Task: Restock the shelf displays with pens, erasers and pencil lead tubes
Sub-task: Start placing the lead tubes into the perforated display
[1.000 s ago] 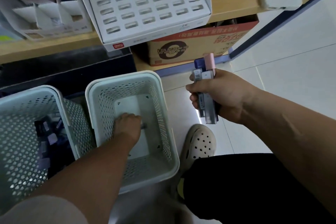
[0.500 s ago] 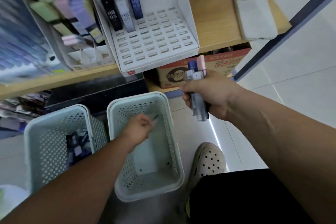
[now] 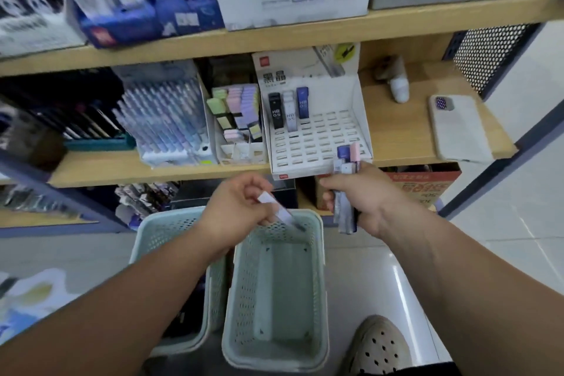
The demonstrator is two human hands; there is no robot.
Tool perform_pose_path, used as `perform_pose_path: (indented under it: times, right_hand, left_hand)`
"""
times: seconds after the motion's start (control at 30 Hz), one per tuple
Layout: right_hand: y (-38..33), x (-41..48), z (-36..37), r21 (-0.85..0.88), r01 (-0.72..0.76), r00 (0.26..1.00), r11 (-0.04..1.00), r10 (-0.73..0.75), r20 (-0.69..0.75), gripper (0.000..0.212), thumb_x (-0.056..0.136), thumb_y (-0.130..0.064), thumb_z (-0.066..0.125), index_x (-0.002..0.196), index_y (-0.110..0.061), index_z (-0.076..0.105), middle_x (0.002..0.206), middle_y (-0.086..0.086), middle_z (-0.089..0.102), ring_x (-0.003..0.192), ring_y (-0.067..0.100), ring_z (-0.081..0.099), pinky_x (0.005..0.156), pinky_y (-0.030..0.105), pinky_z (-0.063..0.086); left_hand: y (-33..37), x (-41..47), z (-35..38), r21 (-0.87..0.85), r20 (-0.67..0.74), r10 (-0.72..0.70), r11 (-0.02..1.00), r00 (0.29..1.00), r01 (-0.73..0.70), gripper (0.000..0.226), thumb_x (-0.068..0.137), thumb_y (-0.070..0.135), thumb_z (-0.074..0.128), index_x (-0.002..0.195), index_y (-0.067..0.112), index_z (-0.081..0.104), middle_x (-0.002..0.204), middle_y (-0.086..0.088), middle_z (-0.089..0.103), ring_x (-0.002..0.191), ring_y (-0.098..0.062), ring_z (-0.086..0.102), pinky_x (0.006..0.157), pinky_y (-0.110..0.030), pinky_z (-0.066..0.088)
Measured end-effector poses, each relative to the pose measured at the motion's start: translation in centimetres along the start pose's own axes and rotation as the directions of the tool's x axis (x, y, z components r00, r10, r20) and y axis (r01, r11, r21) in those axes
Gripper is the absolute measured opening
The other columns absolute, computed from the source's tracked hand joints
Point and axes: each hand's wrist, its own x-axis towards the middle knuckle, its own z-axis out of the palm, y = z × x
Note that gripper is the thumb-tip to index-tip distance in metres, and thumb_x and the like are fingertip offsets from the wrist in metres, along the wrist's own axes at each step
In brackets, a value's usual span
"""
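Note:
My left hand point(image 3: 236, 212) pinches one pale pencil lead tube point(image 3: 279, 213) above the nearer green basket point(image 3: 276, 351). My right hand point(image 3: 363, 197) grips a bundle of lead tubes point(image 3: 346, 189), blue, pink and clear, held just in front of the lower edge of the white slotted lead display point(image 3: 314, 143). That display stands on the middle wooden shelf and holds three upright tubes point(image 3: 288, 111) in its back row: black, white and blue. The rest of its slots show no tubes. The nearer basket looks bare inside.
A second green basket point(image 3: 152, 232) sits left of the first, partly behind my left arm. Pen boxes point(image 3: 164, 119) and stacked erasers point(image 3: 236, 108) stand left of the display. A phone point(image 3: 457, 128) lies on the shelf at right. My shoe point(image 3: 378, 345) is by the basket.
My left hand rose out of the basket holding one lead tube. The view tilted upward, bringing the shelves and display into sight. My right hand kept its bundle and moved nearer the display.

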Motion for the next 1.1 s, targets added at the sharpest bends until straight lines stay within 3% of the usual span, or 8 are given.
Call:
perform_pose_path:
  times: [0.07,0.13,0.27,0.4,0.67,0.83,0.97,1.1]
  right_hand:
    - [-0.4,-0.1,-0.3,0.052,0.027,0.998,0.998,-0.024,-0.059,0.023,0.087,0.008,0.065,0.108,-0.001,0.065,0.069,0.01,0.063,0.052,0.017,0.056,0.052,0.029,0.049]
    - [-1.0,-0.2,-0.8,0.089,0.053,0.994,0.995,-0.044,-0.104,0.027,0.088,0.009,0.063,0.114,0.002,0.063,0.067,0.01,0.062,0.05,0.017,0.055,0.052,0.03,0.048]
    - [-2.0,-0.7,-1.5,0.161,0.047,0.995,0.986,-0.031,-0.1,0.027,0.091,0.007,0.062,0.117,0.0,0.062,0.079,0.016,0.064,0.05,0.016,0.055,0.047,0.028,0.05]
    - [-2.4,-0.7,-1.4,0.174,0.046,0.995,0.984,-0.03,-0.093,0.024,0.092,0.005,0.063,0.114,-0.004,0.062,0.074,0.011,0.065,0.049,0.015,0.056,0.047,0.026,0.051]
    - [-2.0,-0.2,-2.5,0.15,0.057,0.996,0.987,-0.046,-0.076,0.02,0.091,0.003,0.064,0.109,-0.006,0.065,0.076,0.01,0.067,0.057,0.017,0.058,0.058,0.031,0.053]
    - [-1.4,-0.3,-2.9,0.088,0.049,0.997,0.995,-0.043,-0.069,0.022,0.092,0.004,0.062,0.112,-0.006,0.064,0.078,0.013,0.063,0.057,0.017,0.056,0.053,0.03,0.051]
    - [-1.5,-0.3,-3.2,0.13,0.043,0.997,0.991,-0.034,-0.068,0.022,0.092,0.005,0.062,0.111,-0.007,0.064,0.076,0.011,0.063,0.056,0.015,0.056,0.049,0.028,0.05]
    - [-1.5,0.1,-2.9,0.226,0.009,1.0,0.974,-0.014,0.022,0.021,0.09,-0.001,0.068,0.107,-0.012,0.065,0.07,0.006,0.066,0.06,0.016,0.06,0.061,0.034,0.053]
  left_hand:
    - [2.7,0.4,-0.4,-0.046,-0.098,0.074,0.996,0.992,-0.079,0.015,0.088,-0.006,0.069,0.096,0.004,0.062,0.073,-0.018,0.067,0.067,-0.026,0.069,0.065,-0.031,0.06]
    - [4.8,1.5,-0.7,-0.014,-0.172,0.151,0.988,0.973,-0.155,0.013,0.093,-0.002,0.064,0.098,0.01,0.065,0.079,-0.012,0.069,0.073,-0.024,0.072,0.069,-0.03,0.06]
    - [7.3,5.0,-1.0,0.241,-0.235,0.37,0.918,0.899,-0.315,0.021,0.093,0.009,0.066,0.098,0.029,0.073,0.089,-0.002,0.072,0.082,-0.019,0.071,0.082,-0.037,0.06]
    - [9.1,7.7,-0.5,0.566,-0.164,0.538,0.738,0.827,-0.368,0.023,0.091,0.013,0.069,0.112,0.019,0.076,0.095,0.006,0.066,0.083,-0.008,0.06,0.084,-0.022,0.05]
    - [8.9,10.5,-0.4,0.71,-0.032,0.547,0.602,0.837,-0.366,0.003,0.086,0.009,0.074,0.086,0.012,0.074,0.082,0.001,0.069,0.077,-0.015,0.062,0.073,-0.026,0.05]
    - [9.6,11.3,-1.1,0.692,-0.005,0.526,0.616,0.851,-0.376,0.01,0.088,0.009,0.073,0.096,0.011,0.078,0.094,0.0,0.075,0.086,-0.014,0.066,0.083,-0.025,0.052]
    - [8.7,11.5,-0.5,0.716,0.021,0.522,0.587,0.852,-0.378,0.017,0.09,0.007,0.069,0.104,0.01,0.078,0.108,-0.003,0.075,0.1,-0.016,0.067,0.091,-0.018,0.044]
    - [7.5,11.7,0.3,0.757,0.044,0.57,0.517,0.821,-0.399,0.027,0.091,0.005,0.066,0.115,0.012,0.075,0.115,-0.012,0.069,0.106,-0.029,0.065,0.093,-0.032,0.05]
